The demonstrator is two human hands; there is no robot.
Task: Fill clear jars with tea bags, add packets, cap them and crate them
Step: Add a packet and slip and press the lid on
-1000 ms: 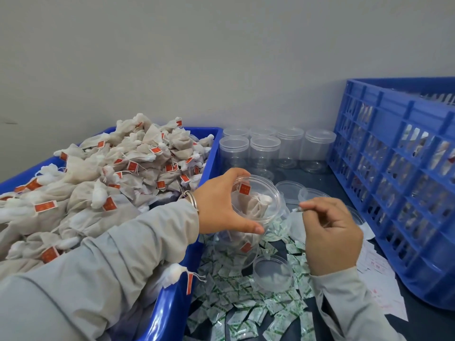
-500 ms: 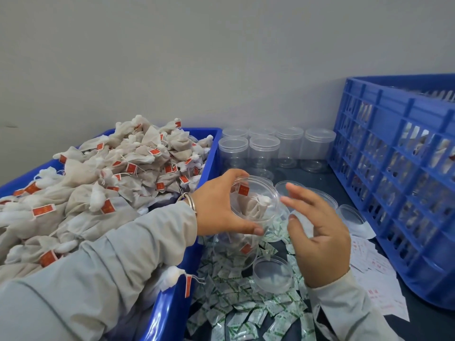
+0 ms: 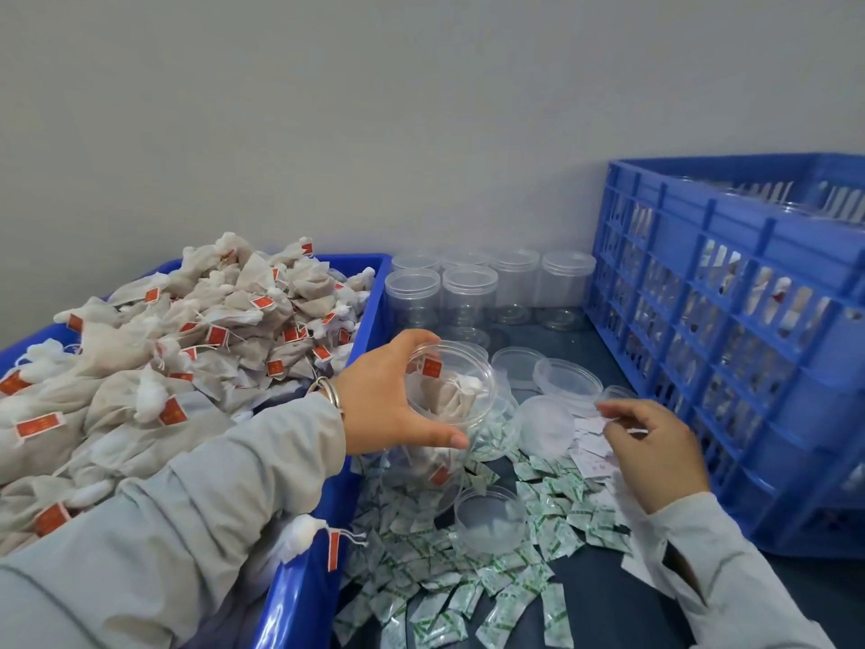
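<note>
Dozens of small green-and-white sachets (image 3: 449, 569) lie scattered along the near edge of the dark surface (image 3: 608, 597), a loose clear plastic lid (image 3: 490, 517) among them. Just beyond, the left hand (image 3: 388, 405) grips the open clear plastic jar (image 3: 444, 405), tilted and already holding tagged tea bags, beside the blue tub (image 3: 309, 583) of bags. The right hand (image 3: 655, 442) pinches at the white paper slips (image 3: 592, 454) near the blue slatted crate (image 3: 730, 330). Judged step: adding packets. Next, a slip must be lifted singly and dropped in. Empty capped jars (image 3: 468, 292) stand at the far edge.
</note>
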